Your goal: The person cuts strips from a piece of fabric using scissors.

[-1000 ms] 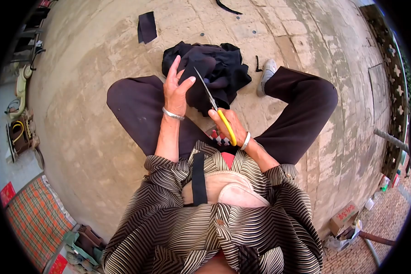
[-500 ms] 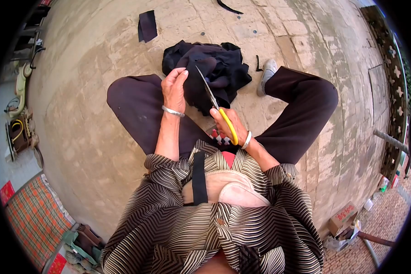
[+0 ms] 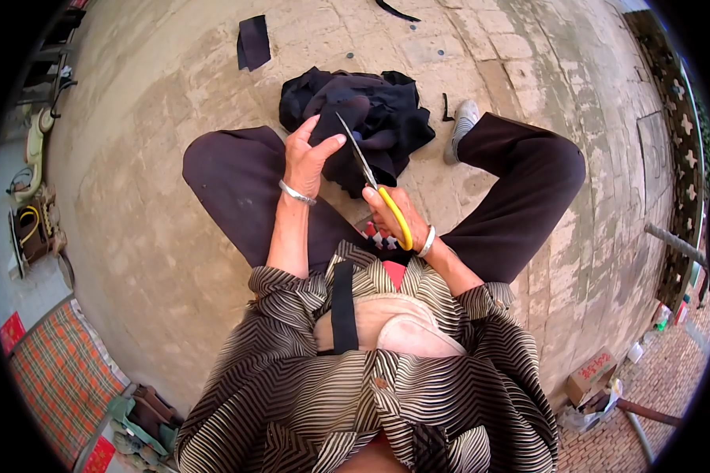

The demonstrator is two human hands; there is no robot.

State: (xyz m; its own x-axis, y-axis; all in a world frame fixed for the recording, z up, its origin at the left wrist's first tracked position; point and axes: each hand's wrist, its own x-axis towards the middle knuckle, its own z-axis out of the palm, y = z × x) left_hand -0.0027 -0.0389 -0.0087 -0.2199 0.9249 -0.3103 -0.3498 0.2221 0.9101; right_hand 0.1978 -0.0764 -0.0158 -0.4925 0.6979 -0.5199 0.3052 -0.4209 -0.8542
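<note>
A crumpled heap of black cloth (image 3: 402, 118) lies on the paving between my bent legs. My left hand (image 3: 301, 162) is at the near left side of the heap, its fingers at the edge of a dark flap of cloth and its thumb stretched across it. Yellow-handled scissors (image 3: 394, 217) are in my right hand (image 3: 388, 214), close in front of my lap. Their long blades point up and left over the cloth, the tips near my left thumb.
A dark cloth strip (image 3: 253, 43) lies beyond the heap, with a thin black strip (image 3: 396, 11) farther right. Another black strip (image 3: 342, 307) rests on my front. A cardboard box (image 3: 592, 377) stands at lower right, a plaid cloth (image 3: 67, 378) at lower left.
My left thumb has moved away from the fingers, to the right across the cloth. The scissors and my right hand have stayed almost still.
</note>
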